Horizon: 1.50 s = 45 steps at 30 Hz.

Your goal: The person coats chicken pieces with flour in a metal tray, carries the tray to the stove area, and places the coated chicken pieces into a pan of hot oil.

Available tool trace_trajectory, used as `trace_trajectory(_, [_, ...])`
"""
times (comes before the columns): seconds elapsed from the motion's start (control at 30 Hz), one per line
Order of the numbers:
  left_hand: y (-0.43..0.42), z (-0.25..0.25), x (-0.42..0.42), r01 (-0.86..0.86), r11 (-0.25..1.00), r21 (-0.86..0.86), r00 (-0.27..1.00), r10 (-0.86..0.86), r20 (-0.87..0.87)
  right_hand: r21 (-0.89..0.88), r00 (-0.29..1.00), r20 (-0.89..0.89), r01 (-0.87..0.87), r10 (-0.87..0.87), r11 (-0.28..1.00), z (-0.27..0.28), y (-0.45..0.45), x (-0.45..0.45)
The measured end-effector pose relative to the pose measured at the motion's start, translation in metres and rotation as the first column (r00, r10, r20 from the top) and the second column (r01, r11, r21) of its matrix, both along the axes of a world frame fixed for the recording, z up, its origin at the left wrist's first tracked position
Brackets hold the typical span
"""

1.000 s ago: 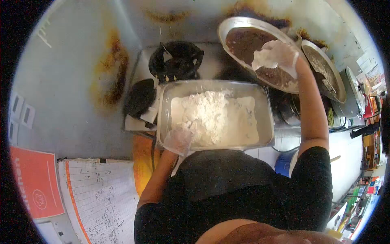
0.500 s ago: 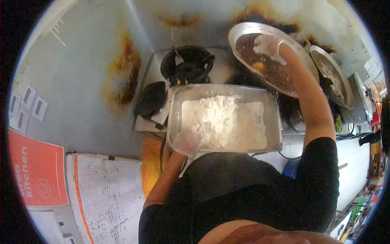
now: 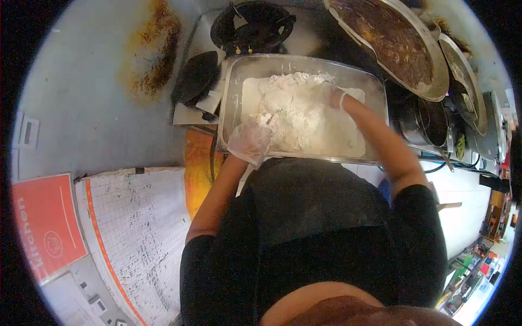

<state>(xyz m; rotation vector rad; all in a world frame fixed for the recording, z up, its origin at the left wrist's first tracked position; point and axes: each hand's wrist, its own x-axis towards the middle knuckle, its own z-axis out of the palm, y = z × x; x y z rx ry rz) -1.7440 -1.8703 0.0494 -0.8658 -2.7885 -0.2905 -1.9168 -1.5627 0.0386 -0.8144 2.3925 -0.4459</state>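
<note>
A rectangular metal tray (image 3: 235, 87) lies in front of me with white flour (image 3: 304, 117) in it, heaped toward the middle. My left hand (image 3: 251, 140), in a clear plastic glove, is at the tray's near left side. Its flour-coated fingertips are at the edge of the heap and partly hidden. Over the right part of the flour is my right hand (image 3: 333, 98), gloved too; motion and flour dust blur its fingers. I cannot make out anything held in either hand.
Behind the tray stands a black wok (image 3: 253, 27), with a dark pan (image 3: 196, 79) to its left. A large round pan (image 3: 391, 41) of dark brown liquid is at the upper right. Past it are another pan (image 3: 462, 81) and a pot (image 3: 432, 122).
My right hand has come from the round pan of brown liquid down into the flour tray. My left hand stays by the tray's near left side. The camera view has tilted downward.
</note>
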Motion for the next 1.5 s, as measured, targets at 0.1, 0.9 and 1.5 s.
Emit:
trace_trajectory(0.1, [-0.001,-0.020,0.002,-0.012,0.994,0.111,0.994,0.025,-0.109,0.017,0.995,0.010,0.098,-0.098,0.995,-0.033,-0.005,-0.015])
trace_trajectory(0.9, [-0.009,-0.087,0.002,-0.126,0.978,0.166,0.961,0.079,0.266,0.482,0.948,-0.269,-0.021,0.171,0.876,0.073,0.048,0.022])
trace_trajectory(1.5, [-0.003,-0.025,0.007,-0.050,0.970,0.238,0.995,0.027,0.101,-0.387,0.957,-0.018,0.260,-0.289,0.885,0.104,0.044,0.060])
